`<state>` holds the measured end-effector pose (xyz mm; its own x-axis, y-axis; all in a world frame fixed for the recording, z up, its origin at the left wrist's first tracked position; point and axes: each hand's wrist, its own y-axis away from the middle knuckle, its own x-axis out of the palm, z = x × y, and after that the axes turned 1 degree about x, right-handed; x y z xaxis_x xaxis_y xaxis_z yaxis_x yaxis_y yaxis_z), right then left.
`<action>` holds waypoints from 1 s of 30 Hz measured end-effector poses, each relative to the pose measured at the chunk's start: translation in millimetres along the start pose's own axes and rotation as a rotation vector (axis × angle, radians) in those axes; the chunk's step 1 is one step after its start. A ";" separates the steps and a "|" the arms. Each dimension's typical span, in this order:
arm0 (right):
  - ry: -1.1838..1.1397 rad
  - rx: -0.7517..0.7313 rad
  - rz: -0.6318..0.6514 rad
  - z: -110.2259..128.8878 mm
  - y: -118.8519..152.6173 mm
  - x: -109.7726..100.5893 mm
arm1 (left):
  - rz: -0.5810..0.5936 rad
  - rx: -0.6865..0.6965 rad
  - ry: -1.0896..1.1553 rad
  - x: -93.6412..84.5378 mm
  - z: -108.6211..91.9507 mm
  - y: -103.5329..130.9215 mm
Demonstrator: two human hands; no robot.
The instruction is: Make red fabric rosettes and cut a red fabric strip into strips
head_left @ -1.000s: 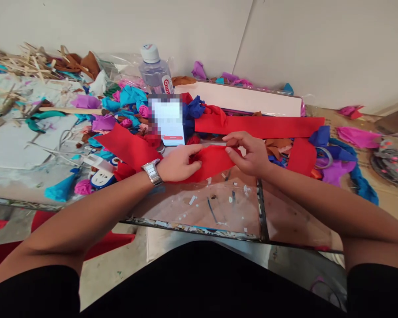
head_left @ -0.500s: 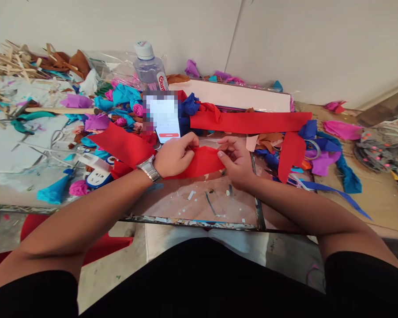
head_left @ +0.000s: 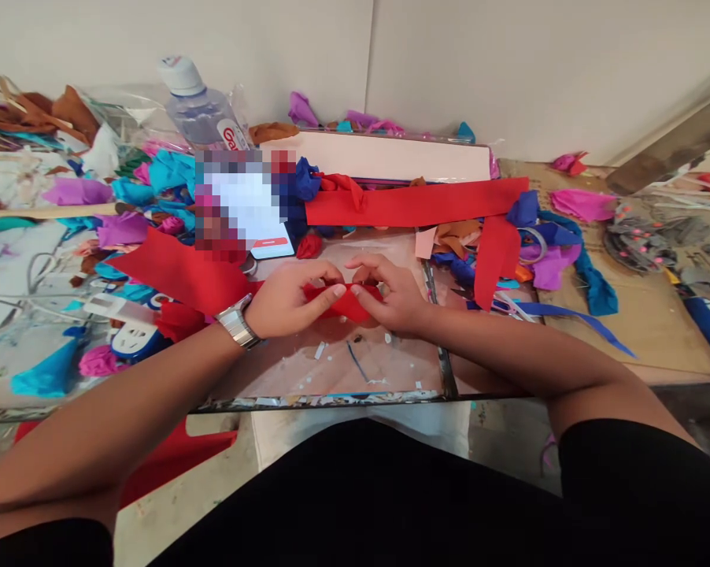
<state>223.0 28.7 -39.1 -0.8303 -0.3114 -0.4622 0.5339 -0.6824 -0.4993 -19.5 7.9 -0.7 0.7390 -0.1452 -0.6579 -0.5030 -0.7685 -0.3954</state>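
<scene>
A red crepe-paper strip [head_left: 351, 305] is pinched between my two hands over the table, its edge bunched where the thumbs nearly meet. My left hand [head_left: 296, 298], with a metal watch at the wrist, grips it from the left. From the right, my right hand [head_left: 395, 293] holds it between thumb and fingers. Part of the strip is hidden behind the fingers. Just beyond them lies a small crumpled red piece [head_left: 309, 246]. A wider red sheet [head_left: 183, 269] spreads left of my left hand, and a long red strip [head_left: 414, 205] lies across the back.
A phone [head_left: 273, 250] leans before a water bottle [head_left: 197, 118]. Left are a power strip [head_left: 131, 337] and coloured scraps [head_left: 48, 368]. A pale long box [head_left: 384, 155] lies along the wall. On the right are a tape ring [head_left: 535, 244] and a grey mesh bundle [head_left: 638, 240].
My hands have come closer together, and the red strip, spread flatter before, is now bunched between them. The view has shifted to the right, and the small crumpled red piece now shows.
</scene>
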 end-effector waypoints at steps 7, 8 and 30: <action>0.004 0.016 0.023 1.4 -0.2 -2.3 | -0.081 -0.094 -0.005 7.5 -0.8 0.5; 0.005 0.019 0.024 1.6 -0.5 -2.8 | -0.093 -0.107 -0.008 7.6 -0.5 0.5; 0.071 -0.113 -0.047 1.0 -5.1 -3.4 | -0.104 -0.207 0.103 13.1 2.4 0.6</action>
<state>222.9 32.5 -34.3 -0.8436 -0.2305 -0.4850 0.5125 -0.6152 -0.5990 -11.2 7.1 -11.1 0.8292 -0.1134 -0.5473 -0.3271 -0.8925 -0.3106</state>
